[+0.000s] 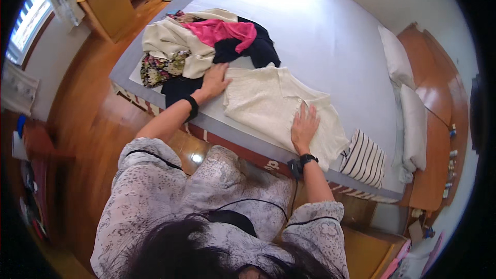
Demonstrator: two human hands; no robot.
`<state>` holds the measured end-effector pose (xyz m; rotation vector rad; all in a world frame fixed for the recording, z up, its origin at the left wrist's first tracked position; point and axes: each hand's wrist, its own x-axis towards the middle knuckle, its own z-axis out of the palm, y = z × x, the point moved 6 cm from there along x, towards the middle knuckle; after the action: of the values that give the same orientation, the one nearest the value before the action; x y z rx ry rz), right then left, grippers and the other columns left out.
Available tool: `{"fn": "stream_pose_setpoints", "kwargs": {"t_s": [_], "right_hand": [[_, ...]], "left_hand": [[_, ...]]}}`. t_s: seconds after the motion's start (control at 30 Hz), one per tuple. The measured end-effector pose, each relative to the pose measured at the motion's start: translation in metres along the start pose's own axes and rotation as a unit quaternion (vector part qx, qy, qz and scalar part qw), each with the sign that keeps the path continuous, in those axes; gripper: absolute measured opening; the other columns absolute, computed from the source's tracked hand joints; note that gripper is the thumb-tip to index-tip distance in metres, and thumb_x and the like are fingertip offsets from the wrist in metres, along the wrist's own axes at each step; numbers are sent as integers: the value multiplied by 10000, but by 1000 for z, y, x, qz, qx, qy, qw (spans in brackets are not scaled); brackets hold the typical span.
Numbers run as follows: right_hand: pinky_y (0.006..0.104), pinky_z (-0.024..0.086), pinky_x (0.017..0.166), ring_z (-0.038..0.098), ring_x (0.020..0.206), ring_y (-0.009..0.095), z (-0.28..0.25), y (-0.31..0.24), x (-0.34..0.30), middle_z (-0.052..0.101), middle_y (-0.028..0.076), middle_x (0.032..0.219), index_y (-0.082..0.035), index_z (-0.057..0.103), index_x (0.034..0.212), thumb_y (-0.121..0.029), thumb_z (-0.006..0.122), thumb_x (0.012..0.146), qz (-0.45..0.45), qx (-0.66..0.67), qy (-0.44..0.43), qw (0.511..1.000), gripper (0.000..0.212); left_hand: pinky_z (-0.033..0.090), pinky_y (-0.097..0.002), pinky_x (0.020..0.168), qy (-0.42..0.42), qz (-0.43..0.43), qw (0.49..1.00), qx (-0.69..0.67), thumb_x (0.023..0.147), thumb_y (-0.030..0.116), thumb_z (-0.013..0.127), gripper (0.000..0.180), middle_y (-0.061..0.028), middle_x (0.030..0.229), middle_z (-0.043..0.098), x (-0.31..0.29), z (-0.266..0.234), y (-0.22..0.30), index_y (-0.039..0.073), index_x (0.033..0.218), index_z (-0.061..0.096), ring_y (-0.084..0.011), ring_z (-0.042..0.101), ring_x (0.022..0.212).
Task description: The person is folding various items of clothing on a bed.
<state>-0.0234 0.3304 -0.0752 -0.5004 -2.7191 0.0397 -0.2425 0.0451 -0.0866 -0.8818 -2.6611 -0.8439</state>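
A cream knit top [263, 98] with a collar lies spread near the bed's front edge. My right hand [305, 126] rests flat on it near the collar side, fingers stretched out. At the top's left end is my left hand [214, 81], fingers extended and touching or just beside its edge; which of these I cannot tell. Left of that hand sits a heap of clothes, with a cream garment [178, 44], a pink one [225, 32], a floral one [161, 70] and dark pieces [258, 46]. Neither hand grips anything.
The clothes lie on a large bed [320, 26] with a pale grey cover. A striped folded cloth [364, 159] lies right of the top. White pillows [413, 124] lean by the wooden headboard [431, 165]. A wooden desk [106, 8] stands at the far left.
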Motion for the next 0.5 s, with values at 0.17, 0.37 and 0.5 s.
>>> {"fn": "stream_pose_setpoints", "kwargs": {"t_s": [0.17,0.37,0.5], "right_hand": [[495,125,1101,243,1348,307,-1,3,0,338,178,1409,-131,422,1356,-306,398,936,9,-4,13,1000,455],[501,124,1098,243,1348,303,-1,6,-2,343,178,1405,-130,427,1352,-297,398,937,16,22,14,1000,448],[500,120,1099,247,1344,303,-6,5,-3,344,175,1403,-131,427,1353,-296,398,933,12,23,23,999,452]], "left_hand": [[445,-397,795,-71,-132,988,-42,660,233,741,439,-143,998,606,23,6,-4,48,1023,577,-298,575,936],[475,-401,683,-108,-205,969,-81,664,177,712,217,-153,834,641,45,-7,-21,42,805,617,-319,622,811],[462,-451,708,-62,-169,984,1,713,160,649,178,-167,857,625,42,-21,-12,35,830,600,-344,601,869]]}}
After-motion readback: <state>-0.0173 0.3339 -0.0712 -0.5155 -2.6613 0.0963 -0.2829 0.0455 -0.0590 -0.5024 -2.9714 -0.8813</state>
